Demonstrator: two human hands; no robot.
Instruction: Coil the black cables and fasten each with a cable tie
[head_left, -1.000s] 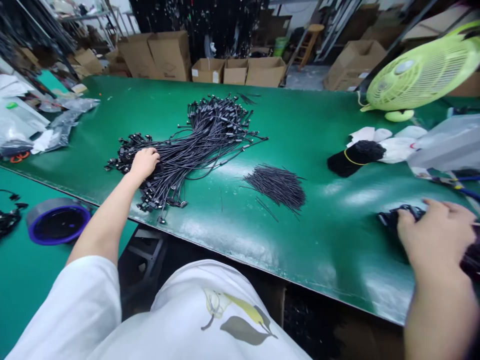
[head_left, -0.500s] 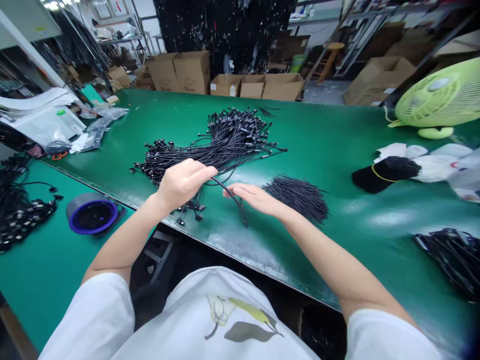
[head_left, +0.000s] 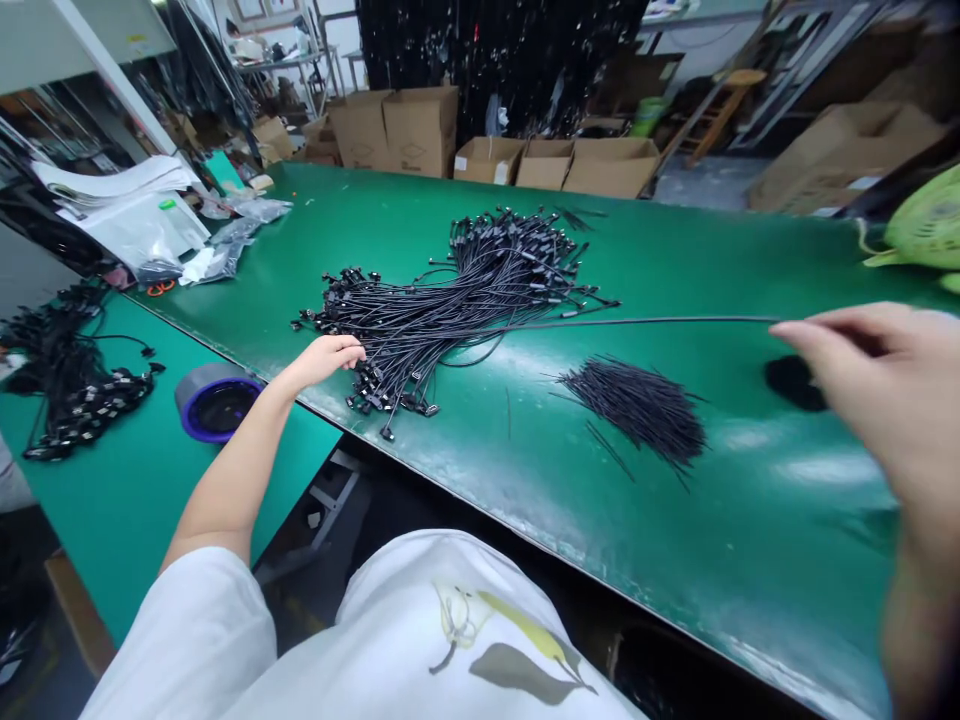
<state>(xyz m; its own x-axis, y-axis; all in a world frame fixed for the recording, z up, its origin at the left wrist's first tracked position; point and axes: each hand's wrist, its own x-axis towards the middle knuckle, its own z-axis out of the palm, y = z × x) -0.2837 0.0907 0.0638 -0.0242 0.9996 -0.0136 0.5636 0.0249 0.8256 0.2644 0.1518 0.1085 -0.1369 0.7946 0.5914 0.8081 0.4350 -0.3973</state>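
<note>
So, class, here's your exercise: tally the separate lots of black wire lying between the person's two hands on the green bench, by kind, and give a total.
Heap of black cables: 1
Pile of short black wires: 1
Single black cable stretched out to the right hand: 1
Total: 3

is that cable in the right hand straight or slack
Nearly straight: the cable runs in an almost level line from the pile to the right hand.
</note>
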